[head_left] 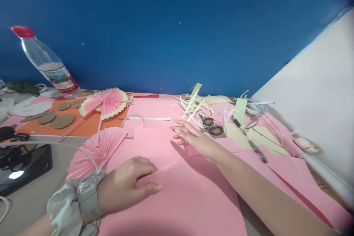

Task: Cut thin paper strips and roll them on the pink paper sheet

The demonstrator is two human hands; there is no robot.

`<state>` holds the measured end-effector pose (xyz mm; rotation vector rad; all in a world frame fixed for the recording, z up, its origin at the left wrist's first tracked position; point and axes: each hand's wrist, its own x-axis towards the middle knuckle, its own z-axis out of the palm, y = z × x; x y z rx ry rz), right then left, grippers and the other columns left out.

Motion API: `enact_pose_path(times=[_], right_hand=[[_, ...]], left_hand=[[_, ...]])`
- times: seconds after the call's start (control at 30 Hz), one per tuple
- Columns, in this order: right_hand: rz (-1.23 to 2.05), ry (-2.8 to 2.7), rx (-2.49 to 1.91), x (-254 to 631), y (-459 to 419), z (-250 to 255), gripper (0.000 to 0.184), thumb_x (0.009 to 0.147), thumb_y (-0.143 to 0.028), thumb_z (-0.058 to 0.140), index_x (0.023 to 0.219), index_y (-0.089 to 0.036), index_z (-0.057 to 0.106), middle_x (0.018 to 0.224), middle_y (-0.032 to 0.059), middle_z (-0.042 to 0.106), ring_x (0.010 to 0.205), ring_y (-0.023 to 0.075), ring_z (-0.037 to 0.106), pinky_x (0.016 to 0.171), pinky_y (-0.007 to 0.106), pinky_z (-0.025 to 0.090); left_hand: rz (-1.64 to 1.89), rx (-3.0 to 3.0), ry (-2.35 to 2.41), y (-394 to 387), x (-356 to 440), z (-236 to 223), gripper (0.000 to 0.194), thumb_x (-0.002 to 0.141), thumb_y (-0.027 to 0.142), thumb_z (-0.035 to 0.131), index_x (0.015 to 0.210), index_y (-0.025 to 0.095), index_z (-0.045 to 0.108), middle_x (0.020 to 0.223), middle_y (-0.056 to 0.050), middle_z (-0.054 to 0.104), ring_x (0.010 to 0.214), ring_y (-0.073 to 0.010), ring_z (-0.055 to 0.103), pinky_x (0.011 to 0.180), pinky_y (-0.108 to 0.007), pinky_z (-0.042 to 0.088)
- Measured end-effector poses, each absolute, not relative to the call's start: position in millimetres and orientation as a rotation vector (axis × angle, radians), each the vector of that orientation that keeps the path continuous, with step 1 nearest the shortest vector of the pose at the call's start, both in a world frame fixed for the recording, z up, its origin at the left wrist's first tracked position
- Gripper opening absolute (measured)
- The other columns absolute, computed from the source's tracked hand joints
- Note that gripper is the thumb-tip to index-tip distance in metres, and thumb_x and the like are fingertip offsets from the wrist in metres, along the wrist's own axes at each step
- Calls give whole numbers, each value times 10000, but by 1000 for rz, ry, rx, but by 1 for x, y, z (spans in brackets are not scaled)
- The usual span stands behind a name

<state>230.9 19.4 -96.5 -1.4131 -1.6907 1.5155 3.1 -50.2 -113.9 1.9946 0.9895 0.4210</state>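
- If pressed unevenly by the left hand (128, 182), could crease the pink paper (177, 202) on the bench (27, 210), beneath both hands.
- Left hand: loosely wide, gripping nothing visible.
- Right hand (193, 139): spread wide, empty; could brush the scissors (210, 129) or loose strips (197, 89) if swept sideways.
- On the bottle (59, 77), landscape-pictured label; cannot read any writing.
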Motion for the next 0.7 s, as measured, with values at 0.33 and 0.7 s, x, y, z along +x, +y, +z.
enact_pose_path(times=[0.33, 0.7], right_hand=[[1237, -2015, -1380, 230, 12, -103, 428, 884, -352, 493, 1292, -237, 435, 1338, 98, 468, 1136, 237, 504, 957, 450, 407], [780, -2557, -1049, 226, 19, -138, 396, 908, -293, 482, 1304, -297, 490, 1468, 61, 343, 1349, 298, 245, 1107, 513, 143]], left_hand=[[437, 1912, 912, -47, 1, -111, 231, 850, 356, 540, 688, 192, 519, 681, 45, 495, 637, -106, 462, 614, -216, 352], [622, 1834, 1185, -57, 9, -119, 275, 859, 363, 519, 654, 194, 447, 602, 63, 397, 565, -95, 397, 549, -214, 328]])
